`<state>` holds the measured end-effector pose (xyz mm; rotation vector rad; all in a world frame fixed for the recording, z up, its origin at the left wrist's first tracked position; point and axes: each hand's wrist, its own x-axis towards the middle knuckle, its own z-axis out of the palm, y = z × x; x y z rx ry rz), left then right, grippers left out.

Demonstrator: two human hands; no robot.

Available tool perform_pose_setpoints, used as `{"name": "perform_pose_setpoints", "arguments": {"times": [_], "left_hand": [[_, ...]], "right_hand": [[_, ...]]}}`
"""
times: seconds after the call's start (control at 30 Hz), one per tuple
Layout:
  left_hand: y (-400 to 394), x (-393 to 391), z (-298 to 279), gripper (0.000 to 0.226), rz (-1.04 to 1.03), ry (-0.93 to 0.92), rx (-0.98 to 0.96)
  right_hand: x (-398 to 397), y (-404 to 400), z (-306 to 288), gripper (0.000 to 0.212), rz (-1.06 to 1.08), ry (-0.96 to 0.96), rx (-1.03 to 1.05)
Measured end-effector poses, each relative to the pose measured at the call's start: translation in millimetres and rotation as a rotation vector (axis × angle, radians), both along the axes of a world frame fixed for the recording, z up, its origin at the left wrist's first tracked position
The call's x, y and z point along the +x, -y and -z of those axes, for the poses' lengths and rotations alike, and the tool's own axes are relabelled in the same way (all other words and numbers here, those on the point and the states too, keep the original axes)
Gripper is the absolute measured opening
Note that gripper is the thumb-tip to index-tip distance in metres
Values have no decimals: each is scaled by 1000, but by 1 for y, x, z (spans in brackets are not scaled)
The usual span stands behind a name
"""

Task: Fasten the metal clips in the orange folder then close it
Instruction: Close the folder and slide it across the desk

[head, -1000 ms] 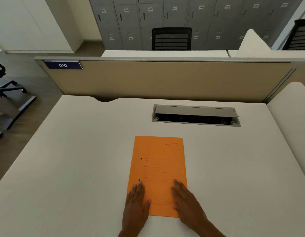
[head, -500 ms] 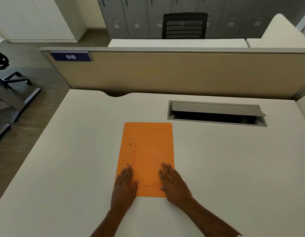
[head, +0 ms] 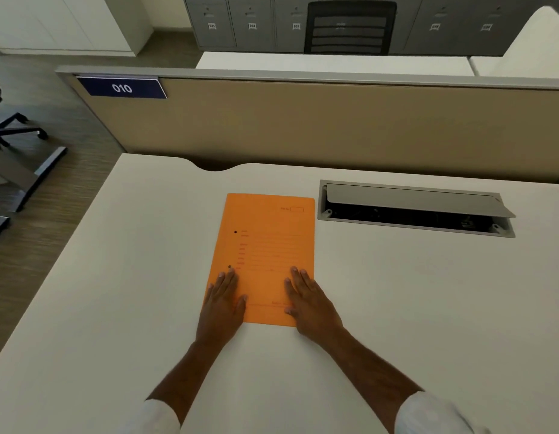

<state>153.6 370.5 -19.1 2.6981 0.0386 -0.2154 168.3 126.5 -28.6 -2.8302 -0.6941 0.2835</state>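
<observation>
The orange folder (head: pixel 265 245) lies closed and flat on the white desk (head: pixel 397 308), its cover up with printed lines and two small dark holes near its left edge. My left hand (head: pixel 223 303) rests flat on the folder's near left corner, fingers together and stretched out. My right hand (head: pixel 309 303) lies flat on the near right corner, fingers slightly apart. Neither hand grips anything. The metal clips are hidden inside the folder.
An open cable hatch (head: pixel 416 208) with a raised grey flap sits in the desk to the right of the folder. A beige partition (head: pixel 334 120) with a blue "010" sign (head: pixel 121 88) stands behind the desk. The floor drops away at the desk's left edge.
The view has tilted down and to the left, so my forearms and white sleeves now show. Both hands stay flat on the folder's near end.
</observation>
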Motion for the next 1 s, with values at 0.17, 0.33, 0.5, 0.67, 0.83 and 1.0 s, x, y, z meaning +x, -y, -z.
{"name": "perform_pose_setpoints", "arguments": {"times": [0.17, 0.33, 0.5, 0.67, 0.83, 1.0], "left_hand": [[-1, 32, 0, 77, 5, 20, -18], [1, 62, 1, 75, 20, 11, -22], [5, 87, 0, 64, 22, 5, -19], [8, 109, -3, 64, 22, 0, -17], [7, 124, -2, 66, 28, 2, -24], [6, 126, -1, 66, 29, 6, -19]], "right_hand": [[28, -1, -1, 71, 28, -28, 18], [57, 2, 0, 72, 36, -61, 14], [83, 6, -5, 70, 22, -82, 31], [106, 9, -9, 70, 21, -92, 23], [117, 7, -10, 70, 40, -105, 9], [117, 5, -11, 70, 55, -104, 23]]}}
